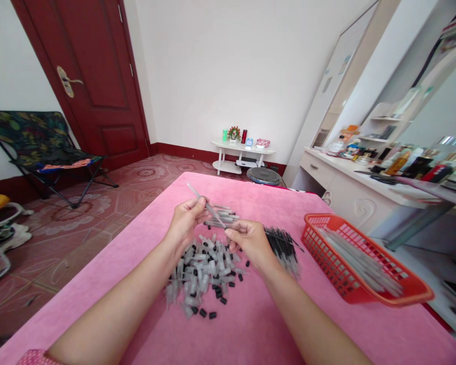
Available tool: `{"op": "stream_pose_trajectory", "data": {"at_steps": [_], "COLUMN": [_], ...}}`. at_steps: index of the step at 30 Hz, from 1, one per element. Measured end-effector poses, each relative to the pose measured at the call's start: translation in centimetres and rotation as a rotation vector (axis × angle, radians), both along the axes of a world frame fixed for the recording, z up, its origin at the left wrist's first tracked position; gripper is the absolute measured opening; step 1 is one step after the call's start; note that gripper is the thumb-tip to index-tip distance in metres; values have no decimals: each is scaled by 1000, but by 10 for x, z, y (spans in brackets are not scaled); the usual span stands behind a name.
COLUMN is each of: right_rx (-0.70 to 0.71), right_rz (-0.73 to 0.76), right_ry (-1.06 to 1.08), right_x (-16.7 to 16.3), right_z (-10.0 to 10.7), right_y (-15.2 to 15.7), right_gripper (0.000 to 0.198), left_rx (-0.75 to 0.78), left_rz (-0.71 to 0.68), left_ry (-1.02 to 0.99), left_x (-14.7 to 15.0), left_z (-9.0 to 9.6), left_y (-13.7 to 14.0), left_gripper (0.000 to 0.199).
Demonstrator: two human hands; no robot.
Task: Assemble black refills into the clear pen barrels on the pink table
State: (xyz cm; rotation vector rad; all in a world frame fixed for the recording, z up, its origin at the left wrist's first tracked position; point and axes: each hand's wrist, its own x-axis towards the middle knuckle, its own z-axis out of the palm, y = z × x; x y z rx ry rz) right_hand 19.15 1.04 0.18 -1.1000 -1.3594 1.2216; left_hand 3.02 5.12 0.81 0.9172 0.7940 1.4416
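Sleeve, pink-patterned point(38, 357): worn on the left arm, nearest the viewer.

Caps, small and black point(213, 315): scattered below and between both hands, some mixed into the next item.

Short translucent pieces, many point(207, 268): heaped loosely below the hands, largely under the left.

Left hand point(190, 213): fingers closed in a pinch about the middle of the next-listed stick.

Slender grey stick, one point(215, 213): held aslant above the heap, between the hands, its upper end left free beyond the left fingertips.

Right hand point(251, 241): thumb and fingertips closed on the stick's lower end; whether a cap is also gripped there cannot be told. For good handling, it is judged that the stick should be steadied by the left pinch close to the lower end, that both hands should be kept in line with it, and that pressure should be kept light, lest it be bent. The wrists are best held high, so that the heap is not brushed.

Black-tipped sticks, a bundle point(283, 248): laid just right of the right hand.

Red basket point(329, 268): set farther right of that hand, filled with long grey sticks point(361, 261).

Further grey sticks, a small group point(228, 217): laid just beyond the hands on the pink cloth point(247, 187).

White side table point(243, 148): placed well beyond both hands.
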Motion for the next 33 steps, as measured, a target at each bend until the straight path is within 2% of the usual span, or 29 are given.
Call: {"op": "stream_pose_trajectory", "data": {"at_steps": [2,6,9,11,13,16,19,21,23,28,31,33], "right_rx": [28,74,67,10,-98,-256,-317,-316,-307,-314,-297,-244], "right_rz": [-34,-4,73,154,227,328,392,385,374,405,410,358], "right_ry": [-86,-212,-304,-322,-262,-37,157,186,162,39,-108,-224], "right_x": [-3,-5,-4,-4,-5,-6,-6,-6,-7,-5,4,17], "right_z": [-4,-12,-14,-14,-13,-12,-13,-15,-15,-7,-1,1], "right_y": [0,0,0,-1,-2,-5,-7,-6,-6,-7,-7,-6], "right_gripper": [15,12,13,14,12,16,27,30,33,34,29,26], "left_rx": [-27,-29,-7,1,2,11,45,62,71,72,65,71], "left_rz": [31,75,146,183,191,150,96,69,76,208,283,322], "left_ry": [-2,43,83,99,111,140,196,242,263,181,130,115], "left_x": [-2,-4,-7,-9,-10,-5,3,7,7,-10,-22,-26], "left_z": [-2,-3,-2,-1,-1,0,3,5,6,10,14,16], "left_y": [3,3,5,6,7,3,-5,-9,-10,0,6,7], "left_gripper": [30,33,35,35,35,35,35,35,35,35,36,36]}}
